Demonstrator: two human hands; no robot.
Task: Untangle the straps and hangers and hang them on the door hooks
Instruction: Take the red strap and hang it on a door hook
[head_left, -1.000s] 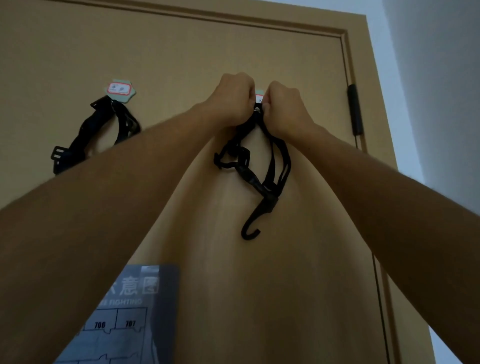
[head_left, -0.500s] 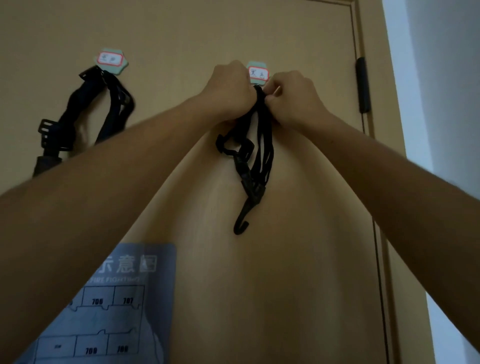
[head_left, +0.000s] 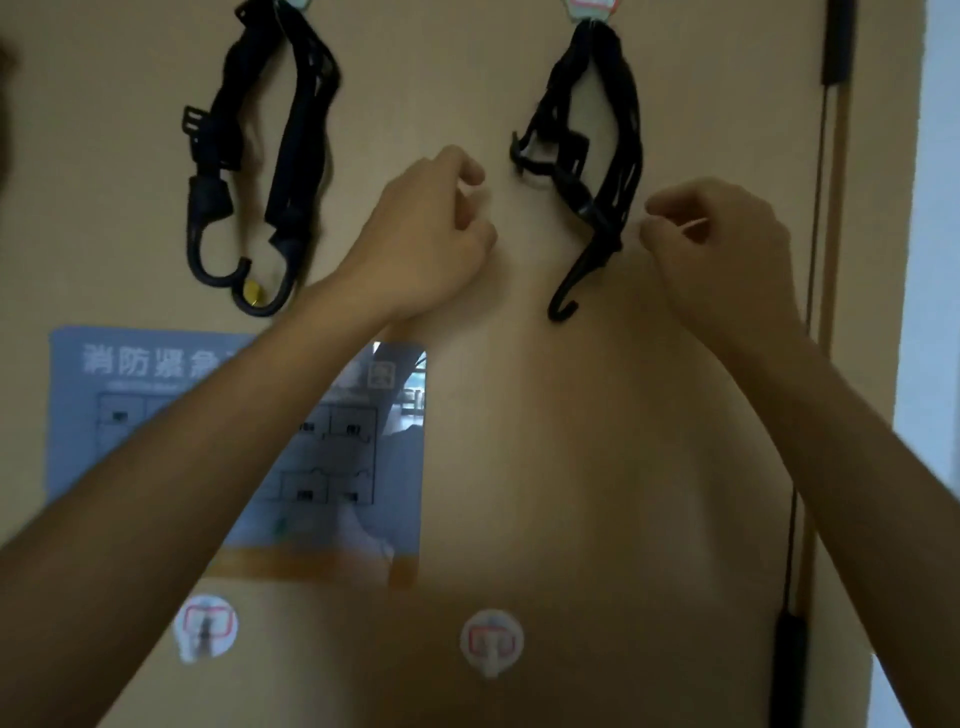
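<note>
Two black strap bundles hang on the tan door. The right bundle (head_left: 597, 150) hangs from the upper right door hook (head_left: 592, 8), its plastic end hook dangling at the bottom. The left bundle (head_left: 270, 150) hangs from the upper left door hook at the frame's top edge. My left hand (head_left: 431, 234) is just left of the right bundle, fingers loosely curled, holding nothing. My right hand (head_left: 722, 244) is just right of it, fingers loosely curled and apart from the straps.
A blue fire-escape plan (head_left: 234, 441) is stuck to the door below the left bundle. Two bare white adhesive hooks (head_left: 205, 629) (head_left: 491, 642) sit lower on the door. The door's hinge edge and frame (head_left: 831, 156) run down the right.
Both hands have let go of the right bundle at the upper hook and dropped down to either side of it. The camera has tilted downward, bringing the lower hooks into view.
</note>
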